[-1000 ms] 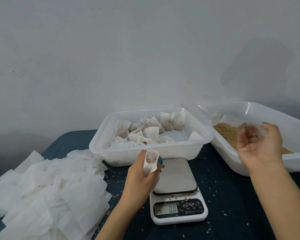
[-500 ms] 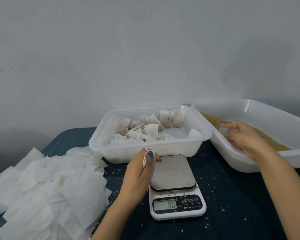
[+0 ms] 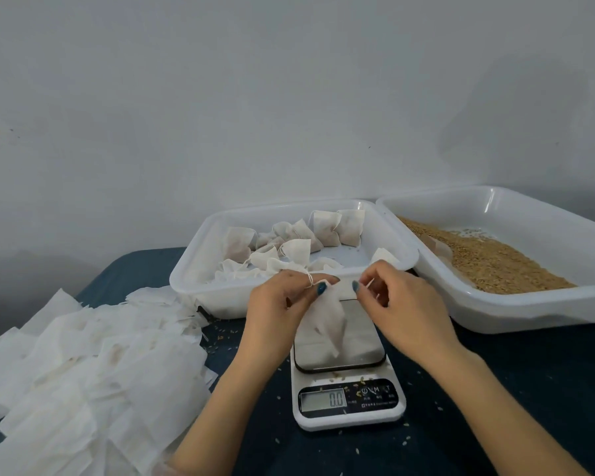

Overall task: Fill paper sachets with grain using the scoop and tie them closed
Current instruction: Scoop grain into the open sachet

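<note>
Since leaving the grain tray, right hand pinches the string; left hand pinches the sachet.

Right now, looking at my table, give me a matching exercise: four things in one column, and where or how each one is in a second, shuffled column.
Things
1. scale
2. grain tray
3. pile of empty sachets
4. held sachet

Places or states
A. far right on the table
B. pinched between left hand and right hand
C. display reads 0.0
D. spread at the left on the dark cloth

Pairs: 1-C, 2-A, 3-D, 4-B
</note>
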